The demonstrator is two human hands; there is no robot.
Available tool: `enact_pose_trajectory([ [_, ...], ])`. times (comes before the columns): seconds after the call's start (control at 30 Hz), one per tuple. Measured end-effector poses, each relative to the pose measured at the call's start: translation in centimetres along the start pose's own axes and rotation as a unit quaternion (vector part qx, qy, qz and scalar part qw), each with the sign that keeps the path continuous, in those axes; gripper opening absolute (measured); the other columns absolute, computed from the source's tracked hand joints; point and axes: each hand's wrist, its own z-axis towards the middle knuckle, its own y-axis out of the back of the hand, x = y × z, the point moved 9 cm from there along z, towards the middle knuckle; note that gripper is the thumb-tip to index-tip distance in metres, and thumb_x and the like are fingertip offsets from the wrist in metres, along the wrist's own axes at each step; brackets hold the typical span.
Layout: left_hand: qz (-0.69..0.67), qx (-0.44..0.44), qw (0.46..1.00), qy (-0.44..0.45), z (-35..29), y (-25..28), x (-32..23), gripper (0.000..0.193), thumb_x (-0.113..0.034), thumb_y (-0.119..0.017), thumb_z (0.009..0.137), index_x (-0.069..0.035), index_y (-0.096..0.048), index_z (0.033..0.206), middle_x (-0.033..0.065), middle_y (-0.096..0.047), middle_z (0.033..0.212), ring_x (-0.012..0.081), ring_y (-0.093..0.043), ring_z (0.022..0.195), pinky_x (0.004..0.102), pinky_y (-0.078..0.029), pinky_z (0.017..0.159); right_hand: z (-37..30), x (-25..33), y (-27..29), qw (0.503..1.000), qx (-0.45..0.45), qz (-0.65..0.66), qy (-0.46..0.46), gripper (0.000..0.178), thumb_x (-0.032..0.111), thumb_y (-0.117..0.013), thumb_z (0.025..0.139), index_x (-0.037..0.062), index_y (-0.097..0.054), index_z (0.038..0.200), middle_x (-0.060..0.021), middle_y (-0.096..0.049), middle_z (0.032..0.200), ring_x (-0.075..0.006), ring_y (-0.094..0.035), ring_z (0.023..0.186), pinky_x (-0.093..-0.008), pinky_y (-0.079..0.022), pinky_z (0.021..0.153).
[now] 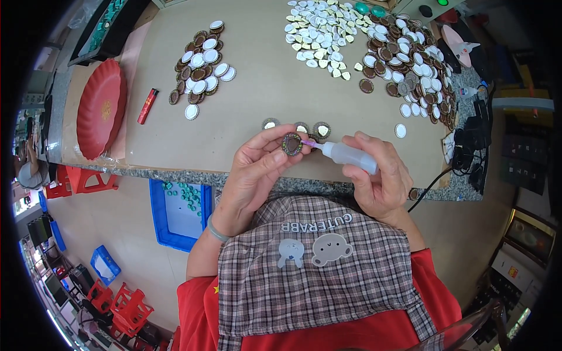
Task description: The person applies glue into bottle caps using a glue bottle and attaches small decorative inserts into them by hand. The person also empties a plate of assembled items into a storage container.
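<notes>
Between the thumb and fingers of my left hand is a small round brown disc with a speckled, scalloped rim, its brown face showing. My right hand grips a translucent squeeze bottle, tilted so that its thin purple nozzle points left at the disc's edge. Whether the tip touches the disc I cannot tell. Just beyond my fingers lie a few similar discs with pale, shiny centres. Another brown disc is partly hidden behind the bottle's nozzle.
Brown and white discs lie in a large pile at far right and a smaller one at far left. White and cream pieces spread between them. A red fluted tray and red tube sit left. Below the edge is a blue bin.
</notes>
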Motion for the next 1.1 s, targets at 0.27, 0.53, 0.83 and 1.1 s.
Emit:
enact_pose_trajectory([
  [0.27,0.048,-0.023,0.998,-0.044,0.0,0.4,-0.6,0.04,-0.005,-0.063,0.087,0.0,-0.054,0.125,0.0174,-0.059,0.121,0.0258,-0.059,0.111,0.0373,-0.047,0.097,0.1,0.6,-0.2,0.999,0.017,-0.016,0.024,0.05,0.018,-0.074,0.078,-0.0027,-0.054,0.119,-0.0139,-0.068,0.095,-0.0227,-0.066,0.07,-0.0293,-0.054,0.055],
  [0.53,0.02,-0.018,0.999,-0.029,0.2,0.2,-0.2,0.039,-0.005,-0.06,0.089,0.0,-0.054,0.128,0.0188,-0.059,0.121,0.0264,-0.06,0.11,0.0361,-0.048,0.097,0.3,0.3,-0.5,1.0,0.017,0.017,0.005,0.046,0.017,-0.074,0.078,-0.0039,-0.056,0.115,-0.0146,-0.068,0.096,-0.0231,-0.067,0.071,-0.0293,-0.054,0.055],
  [0.83,-0.03,-0.003,1.0,0.006,0.3,0.1,0.5,0.04,-0.003,-0.059,0.089,0.004,-0.051,0.128,0.0247,-0.057,0.121,0.0292,-0.061,0.108,0.0335,-0.052,0.095,0.3,-0.1,0.1,1.0,-0.02,0.021,0.009,0.044,0.014,-0.075,0.077,-0.0039,-0.056,0.113,-0.0151,-0.068,0.095,-0.0244,-0.068,0.074,-0.0287,-0.054,0.056],
  [1.1,0.015,-0.009,1.0,-0.01,0.0,0.8,-0.1,0.041,-0.007,-0.059,0.09,0.004,-0.051,0.128,0.0209,-0.058,0.122,0.0298,-0.059,0.112,0.0396,-0.046,0.1,-1.4,-7.4,-0.8,0.833,-0.08,0.453,-0.308,0.028,-0.002,-0.066,0.083,-0.0015,-0.052,0.107,-0.0174,-0.058,0.107,-0.0187,-0.064,0.082,-0.0296,-0.054,0.069],
])
